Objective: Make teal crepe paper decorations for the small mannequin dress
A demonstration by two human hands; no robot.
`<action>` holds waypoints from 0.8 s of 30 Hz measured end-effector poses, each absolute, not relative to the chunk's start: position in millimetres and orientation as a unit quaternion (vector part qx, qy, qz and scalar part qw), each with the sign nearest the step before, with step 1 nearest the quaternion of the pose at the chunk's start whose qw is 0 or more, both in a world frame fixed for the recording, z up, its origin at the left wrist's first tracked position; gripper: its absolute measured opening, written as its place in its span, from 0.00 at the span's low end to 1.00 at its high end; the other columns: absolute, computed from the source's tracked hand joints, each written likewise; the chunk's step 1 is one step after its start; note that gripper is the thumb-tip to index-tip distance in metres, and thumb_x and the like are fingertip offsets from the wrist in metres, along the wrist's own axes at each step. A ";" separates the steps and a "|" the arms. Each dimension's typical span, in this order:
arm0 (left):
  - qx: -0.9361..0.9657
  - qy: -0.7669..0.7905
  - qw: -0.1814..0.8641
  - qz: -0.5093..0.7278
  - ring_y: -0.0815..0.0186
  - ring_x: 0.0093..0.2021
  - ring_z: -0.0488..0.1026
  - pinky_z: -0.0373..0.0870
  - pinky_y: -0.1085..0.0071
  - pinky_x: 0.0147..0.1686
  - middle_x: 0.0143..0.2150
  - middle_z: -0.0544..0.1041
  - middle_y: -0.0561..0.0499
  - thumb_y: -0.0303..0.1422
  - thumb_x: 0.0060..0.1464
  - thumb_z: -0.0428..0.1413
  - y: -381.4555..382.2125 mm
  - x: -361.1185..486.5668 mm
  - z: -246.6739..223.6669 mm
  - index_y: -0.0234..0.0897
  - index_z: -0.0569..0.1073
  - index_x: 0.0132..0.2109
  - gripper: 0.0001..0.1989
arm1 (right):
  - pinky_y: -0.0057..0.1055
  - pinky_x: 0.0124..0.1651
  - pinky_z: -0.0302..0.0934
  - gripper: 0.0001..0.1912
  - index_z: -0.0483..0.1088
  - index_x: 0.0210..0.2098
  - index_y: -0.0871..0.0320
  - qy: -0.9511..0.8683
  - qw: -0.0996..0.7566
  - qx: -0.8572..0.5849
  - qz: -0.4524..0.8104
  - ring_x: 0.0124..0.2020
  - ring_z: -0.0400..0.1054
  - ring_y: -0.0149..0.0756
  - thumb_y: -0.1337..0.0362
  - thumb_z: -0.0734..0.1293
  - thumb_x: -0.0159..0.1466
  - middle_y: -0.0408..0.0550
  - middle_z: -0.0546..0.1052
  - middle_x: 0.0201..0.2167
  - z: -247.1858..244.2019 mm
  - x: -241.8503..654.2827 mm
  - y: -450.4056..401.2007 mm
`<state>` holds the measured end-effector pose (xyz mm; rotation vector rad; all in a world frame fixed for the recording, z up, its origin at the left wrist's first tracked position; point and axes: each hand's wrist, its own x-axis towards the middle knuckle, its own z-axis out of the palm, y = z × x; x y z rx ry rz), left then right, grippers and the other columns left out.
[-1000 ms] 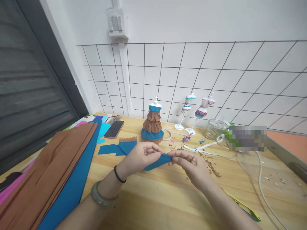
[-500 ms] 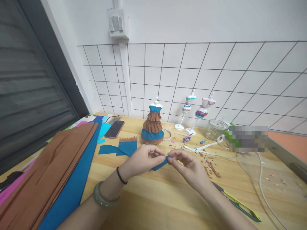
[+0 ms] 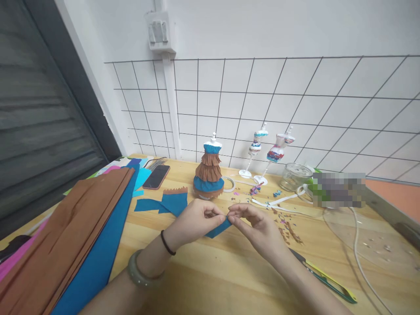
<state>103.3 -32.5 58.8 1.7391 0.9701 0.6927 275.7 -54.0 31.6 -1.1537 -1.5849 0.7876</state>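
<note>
A small strip of blue crepe paper (image 3: 218, 229) is pinched at its upper edge between my two hands, just above the table. My left hand (image 3: 197, 223) grips it with thumb and forefinger, and my right hand (image 3: 254, 225) pinches its right end close beside. Behind my hands stands a mini dress form (image 3: 209, 168) wearing a tiered blue and brown paper dress. Cut blue crepe paper pieces (image 3: 174, 203), one with a jagged brown edge, lie left of the form. My fingers partly cover the strip.
Folded brown crepe paper (image 3: 75, 227) over blue sheets lies at left, near a phone (image 3: 156, 177). Two mini dress forms (image 3: 276, 153) stand behind a glass jar (image 3: 297, 176). A roll of tape (image 3: 229, 184), paper scraps (image 3: 290, 232) and a yellow-green cutter (image 3: 324, 275) lie on the wooden table (image 3: 210, 280).
My fingertips have drawn closer together on the blue strip, and its hanging part has shifted slightly downward. Everything else stays in place.
</note>
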 end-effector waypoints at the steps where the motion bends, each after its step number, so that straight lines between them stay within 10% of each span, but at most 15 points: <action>1: 0.718 0.398 0.496 0.282 0.71 0.23 0.61 0.55 0.76 0.21 0.22 0.69 0.52 0.39 0.48 0.51 -31.9 102.8 58.9 0.32 0.73 0.28 0.14 | 0.33 0.37 0.66 0.08 0.71 0.33 0.56 -0.651 0.493 -0.476 0.326 0.32 0.70 0.36 0.61 0.68 0.53 0.47 0.77 0.30 31.2 276.0 -53.7; 6: 0.725 0.393 0.493 0.277 0.74 0.19 0.51 0.47 0.76 0.18 0.17 0.56 0.57 0.39 0.49 0.49 -29.9 101.1 59.7 0.33 0.68 0.22 0.15 | 0.33 0.38 0.65 0.08 0.72 0.33 0.57 -0.646 0.494 -0.475 0.336 0.32 0.70 0.36 0.62 0.68 0.53 0.47 0.77 0.30 30.4 276.6 -53.7; 24: 0.654 0.421 0.534 0.331 0.71 0.24 0.65 0.60 0.76 0.25 0.21 0.69 0.54 0.34 0.46 0.54 -24.8 101.4 53.4 0.32 0.71 0.36 0.11 | 0.32 0.36 0.64 0.07 0.73 0.29 0.57 -0.639 0.477 -0.456 0.396 0.31 0.70 0.36 0.61 0.66 0.55 0.47 0.77 0.28 31.5 279.0 -51.4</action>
